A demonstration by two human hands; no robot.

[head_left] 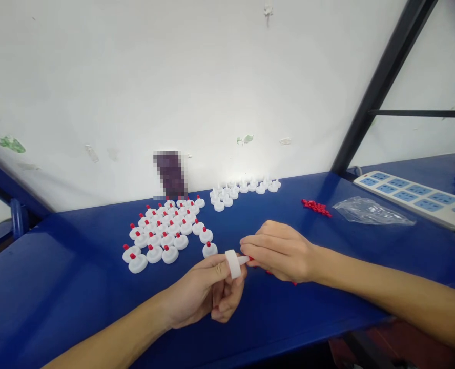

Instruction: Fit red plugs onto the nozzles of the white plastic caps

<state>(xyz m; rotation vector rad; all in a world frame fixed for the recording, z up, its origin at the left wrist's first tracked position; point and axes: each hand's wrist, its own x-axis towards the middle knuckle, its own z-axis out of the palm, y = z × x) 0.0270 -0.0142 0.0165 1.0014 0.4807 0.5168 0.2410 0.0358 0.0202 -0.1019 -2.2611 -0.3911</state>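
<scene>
In my left hand (208, 292) a white nozzle cap (233, 264) lies on its side, its spout pointing right. My right hand (279, 251) pinches a small red tip (251, 259) at the end of that spout; the fingers partly cover it. To the left stand several white caps with red tips (168, 239) on their spouts. Farther back is a group of white caps without red tips (227, 195). Some loose red tips (269, 272) show just below my right hand, mostly hidden by it.
A blue table (85, 256) runs along a white wall (212, 77). At the right lie a pile of red tips (316, 207), a clear plastic bag (371, 211) and a white power strip (415, 197). A blurred-out dark object (171, 173) leans at the wall.
</scene>
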